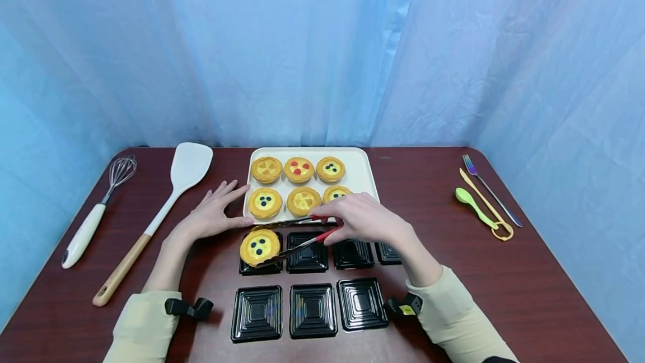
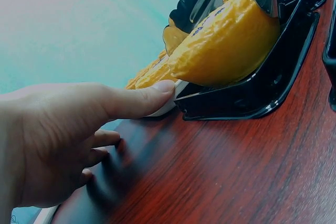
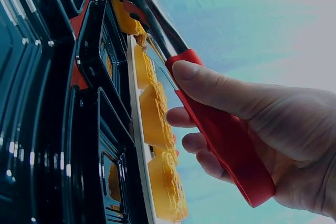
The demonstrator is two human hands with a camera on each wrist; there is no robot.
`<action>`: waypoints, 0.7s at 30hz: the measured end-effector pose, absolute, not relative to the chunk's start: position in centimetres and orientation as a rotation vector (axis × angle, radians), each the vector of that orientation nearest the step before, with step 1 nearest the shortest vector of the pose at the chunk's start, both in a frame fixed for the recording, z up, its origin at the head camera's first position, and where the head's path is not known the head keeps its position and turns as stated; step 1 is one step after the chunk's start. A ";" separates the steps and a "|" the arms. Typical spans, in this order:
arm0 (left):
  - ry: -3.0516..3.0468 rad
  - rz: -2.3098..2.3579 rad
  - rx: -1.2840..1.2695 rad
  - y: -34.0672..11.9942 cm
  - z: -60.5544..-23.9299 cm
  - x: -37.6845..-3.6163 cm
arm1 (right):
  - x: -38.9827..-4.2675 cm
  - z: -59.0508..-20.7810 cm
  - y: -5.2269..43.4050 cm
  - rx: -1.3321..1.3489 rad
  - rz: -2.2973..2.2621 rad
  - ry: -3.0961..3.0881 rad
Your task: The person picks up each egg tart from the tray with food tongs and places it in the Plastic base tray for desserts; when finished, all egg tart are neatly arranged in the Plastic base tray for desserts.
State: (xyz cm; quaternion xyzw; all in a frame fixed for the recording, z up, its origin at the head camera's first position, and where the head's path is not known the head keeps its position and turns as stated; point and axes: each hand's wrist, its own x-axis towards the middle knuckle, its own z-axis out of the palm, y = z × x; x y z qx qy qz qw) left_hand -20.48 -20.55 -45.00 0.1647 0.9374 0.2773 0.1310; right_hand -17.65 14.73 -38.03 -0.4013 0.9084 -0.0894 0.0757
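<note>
My right hand (image 1: pixel 370 217) holds a pair of tongs with red grips (image 3: pixel 220 129) and metal scalloped ends. The tong ends lie on both sides of an egg tart (image 1: pixel 259 247) topped with three blueberries. This tart is over the leftmost black square container (image 1: pixel 245 269) of the back row, and in the left wrist view its underside sits within the container's walls. My left hand (image 1: pixel 211 214) is at the left edge of the white tray (image 1: pixel 360 170), fingers spread, with the thumb at the tray's near-left corner. Several tarts (image 1: pixel 299 170) with differing toppings stand on the tray.
More black containers (image 1: pixel 312 310) stand in two rows in front of the tray. To the left lie a whisk (image 1: pixel 96 217) and a white spatula (image 1: pixel 166 206) with a wooden handle. At the right are a fork (image 1: pixel 491 189), a yellow knife (image 1: pixel 478 189) and a green spoon (image 1: pixel 473 204).
</note>
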 end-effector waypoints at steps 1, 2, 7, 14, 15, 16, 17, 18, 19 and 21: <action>2.723 0.805 0.480 -20.5 -45.0 -20.5 | -17.7 -38.1 14.7 -1.202 -0.265 2.725; 2.725 0.802 0.479 -20.5 -45.0 -20.4 | -17.7 -38.1 14.7 -1.203 -0.265 2.724; 2.733 0.795 0.470 -20.4 -45.0 -20.4 | -17.6 -38.1 14.8 -1.205 -0.265 2.725; 2.729 0.791 0.461 -20.4 -44.9 -20.4 | -17.6 -38.1 14.8 -1.194 -0.277 2.719; 2.727 0.792 0.462 -20.4 -44.9 -20.4 | -17.6 -38.1 14.8 -1.193 -0.278 2.718; 2.725 0.795 0.462 -20.4 -44.9 -20.4 | -17.6 -38.0 14.8 -1.192 -0.279 2.718; 2.724 0.797 0.464 -20.4 -44.9 -20.4 | -17.6 -38.0 14.7 -1.191 -0.281 2.717; 2.722 0.799 0.466 -20.4 -44.9 -20.4 | -17.6 -38.0 14.7 -1.190 -0.284 2.716; 2.720 0.803 0.468 -20.5 -44.9 -20.4 | -17.6 -38.0 14.7 -1.189 -0.286 2.716; 2.717 0.807 0.472 -20.5 -44.9 -20.4 | -17.6 -38.0 14.7 -1.187 -0.285 2.717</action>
